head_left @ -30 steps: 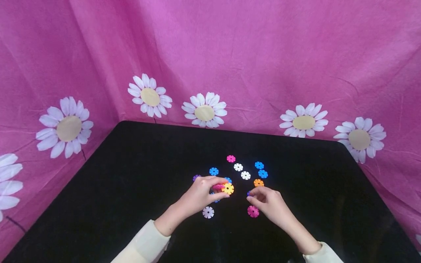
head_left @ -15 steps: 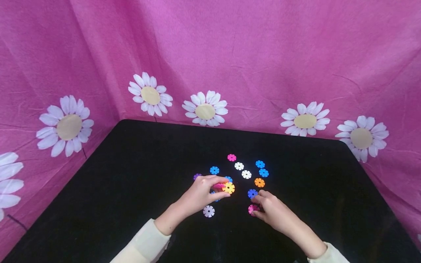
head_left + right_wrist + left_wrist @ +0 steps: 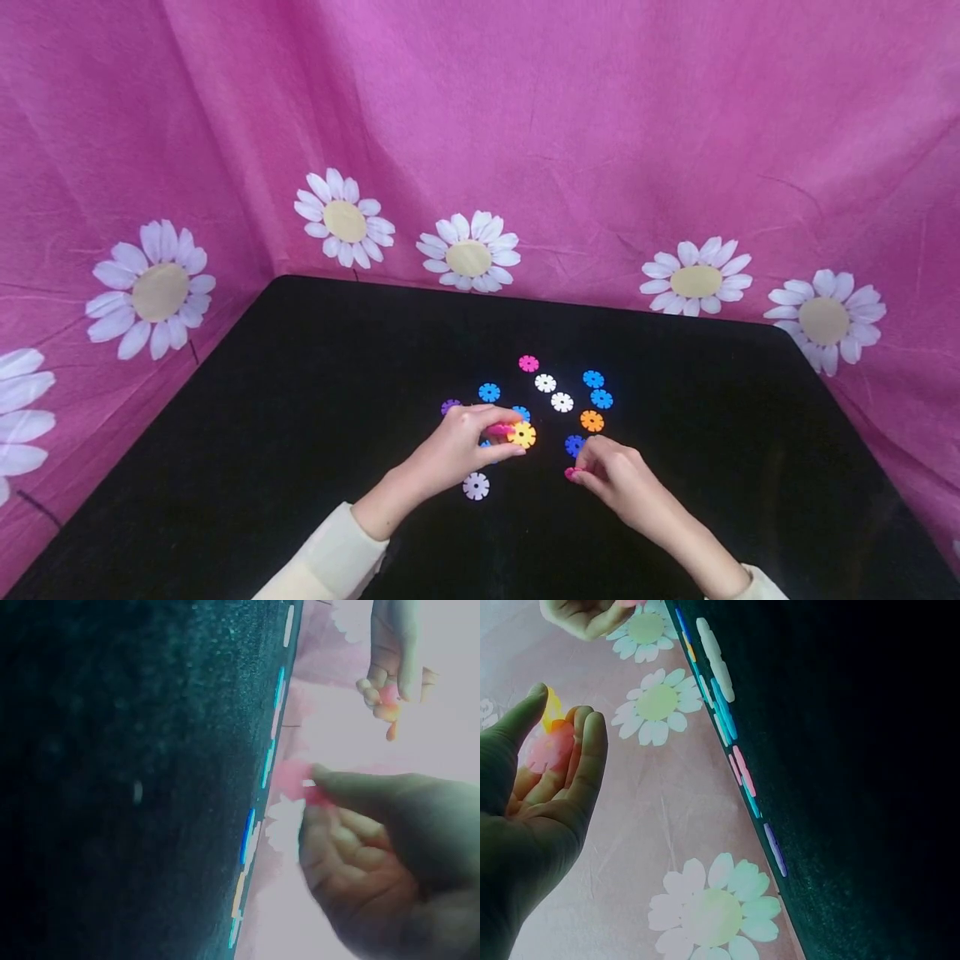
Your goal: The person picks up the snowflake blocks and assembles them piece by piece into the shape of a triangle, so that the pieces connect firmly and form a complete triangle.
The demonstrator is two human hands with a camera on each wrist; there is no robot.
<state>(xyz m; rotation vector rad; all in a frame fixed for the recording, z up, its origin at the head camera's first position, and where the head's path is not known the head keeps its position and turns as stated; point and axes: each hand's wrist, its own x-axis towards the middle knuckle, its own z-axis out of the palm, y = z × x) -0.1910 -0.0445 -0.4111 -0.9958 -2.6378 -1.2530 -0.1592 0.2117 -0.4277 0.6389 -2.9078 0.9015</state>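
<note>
My left hand (image 3: 453, 442) holds a yellow notched plastic disc (image 3: 522, 434) between thumb and fingers, above the table. Against it stands a pink notched disc (image 3: 551, 750), which looks slotted into the yellow one. Near the table's middle, my right hand (image 3: 626, 475) pinches another pink notched disc (image 3: 295, 780) between thumb and forefinger, seen nearly edge-on from the head. A dark blue disc (image 3: 574, 447) lies just beyond those fingertips, partly covered. Under the left hand, light blue discs (image 3: 521, 413) are half hidden.
On the black table (image 3: 300, 400), an orange disc (image 3: 592, 421), white discs (image 3: 562, 402), light blue discs (image 3: 602, 399) and a pink disc (image 3: 528, 363) lie flat. A pale lilac disc (image 3: 476, 487) is nearer. A pink flowered cloth (image 3: 570, 125) hangs behind.
My right hand has moved from the dark blue disc toward me to the pink disc, gripped it and tilted it up off the table. The left hand stays almost still.
</note>
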